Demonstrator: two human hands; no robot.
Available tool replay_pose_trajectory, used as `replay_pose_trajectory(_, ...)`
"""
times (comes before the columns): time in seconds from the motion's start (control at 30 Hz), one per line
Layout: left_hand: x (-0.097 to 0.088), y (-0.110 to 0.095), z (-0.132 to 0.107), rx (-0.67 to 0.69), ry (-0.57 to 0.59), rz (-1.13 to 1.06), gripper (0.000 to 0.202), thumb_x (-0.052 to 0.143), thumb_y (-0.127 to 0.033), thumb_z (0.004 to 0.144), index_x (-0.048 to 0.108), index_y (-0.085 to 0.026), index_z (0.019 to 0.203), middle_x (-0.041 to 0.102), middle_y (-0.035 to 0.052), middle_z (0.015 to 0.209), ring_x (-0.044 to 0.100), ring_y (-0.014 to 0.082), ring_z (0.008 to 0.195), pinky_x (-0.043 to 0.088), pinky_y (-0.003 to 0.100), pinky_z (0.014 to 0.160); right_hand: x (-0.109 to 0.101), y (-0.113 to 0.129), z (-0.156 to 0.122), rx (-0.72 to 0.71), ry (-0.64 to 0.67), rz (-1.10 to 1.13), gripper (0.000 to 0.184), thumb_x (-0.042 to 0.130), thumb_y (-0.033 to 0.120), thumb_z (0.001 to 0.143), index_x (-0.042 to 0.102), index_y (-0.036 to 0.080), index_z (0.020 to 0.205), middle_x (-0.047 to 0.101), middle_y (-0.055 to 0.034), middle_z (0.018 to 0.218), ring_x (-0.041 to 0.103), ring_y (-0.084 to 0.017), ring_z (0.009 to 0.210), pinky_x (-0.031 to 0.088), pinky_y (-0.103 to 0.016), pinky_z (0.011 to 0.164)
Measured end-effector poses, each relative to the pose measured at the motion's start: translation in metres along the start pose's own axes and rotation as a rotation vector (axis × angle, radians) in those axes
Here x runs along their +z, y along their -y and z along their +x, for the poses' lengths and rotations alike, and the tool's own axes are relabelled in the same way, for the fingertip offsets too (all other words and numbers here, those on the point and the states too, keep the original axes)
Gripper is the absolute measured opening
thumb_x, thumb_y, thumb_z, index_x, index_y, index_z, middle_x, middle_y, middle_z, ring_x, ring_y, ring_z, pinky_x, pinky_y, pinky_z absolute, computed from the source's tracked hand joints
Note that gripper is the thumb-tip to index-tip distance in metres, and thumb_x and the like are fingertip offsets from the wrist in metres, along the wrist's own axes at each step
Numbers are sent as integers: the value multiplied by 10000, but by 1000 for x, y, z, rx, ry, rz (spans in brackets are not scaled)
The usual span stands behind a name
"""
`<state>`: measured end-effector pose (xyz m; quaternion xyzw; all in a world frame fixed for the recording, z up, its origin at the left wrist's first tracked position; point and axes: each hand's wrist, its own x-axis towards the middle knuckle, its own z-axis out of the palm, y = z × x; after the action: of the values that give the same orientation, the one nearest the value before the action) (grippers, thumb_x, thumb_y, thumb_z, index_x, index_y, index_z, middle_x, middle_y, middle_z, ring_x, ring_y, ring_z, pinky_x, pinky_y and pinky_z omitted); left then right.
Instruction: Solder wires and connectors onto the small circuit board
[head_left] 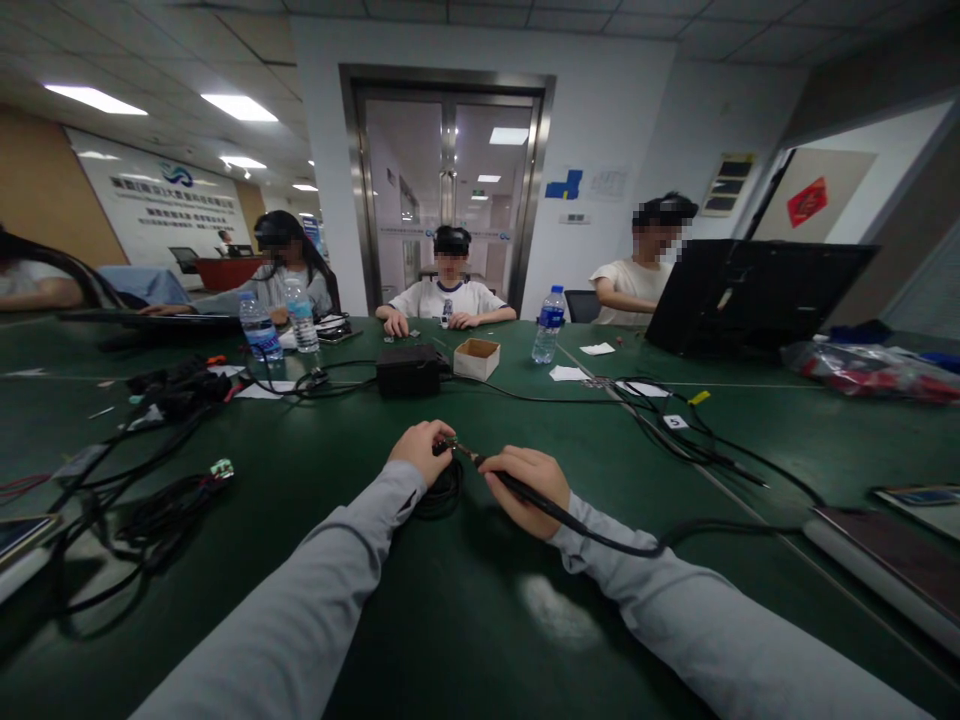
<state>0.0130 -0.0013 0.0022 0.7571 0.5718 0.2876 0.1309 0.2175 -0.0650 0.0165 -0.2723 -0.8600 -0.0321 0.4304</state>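
My right hand (527, 485) is closed round a black pen-shaped tool (501, 478) with a thin metal tip, like a soldering iron; its black cord (645, 545) trails off to the right across the green table (465, 620). The tip points left at a small dark part pinched in my left hand (421, 450). Under my left hand lies a coil of black wire (441, 492). Both hands rest on the table, close together, in grey sleeves.
A black box (409, 370) and a small cardboard box (476, 358) sit beyond my hands. Tangled cables (161, 500) lie left, water bottles (259, 325) further back, a laptop (750, 295) at right. Three people sit across the table.
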Motion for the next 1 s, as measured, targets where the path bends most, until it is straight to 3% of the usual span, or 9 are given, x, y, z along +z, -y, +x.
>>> replay_pose_trajectory(1.0,4,6,3,-2,25,8,205,625,-166,768,664,-215,963,686,38,983,638,173,902,500,275,830,-1,1,1,-2,3,-58,148,478,219,932,620,201,897,661,-24,750,588,-124,616,424,-242,613)
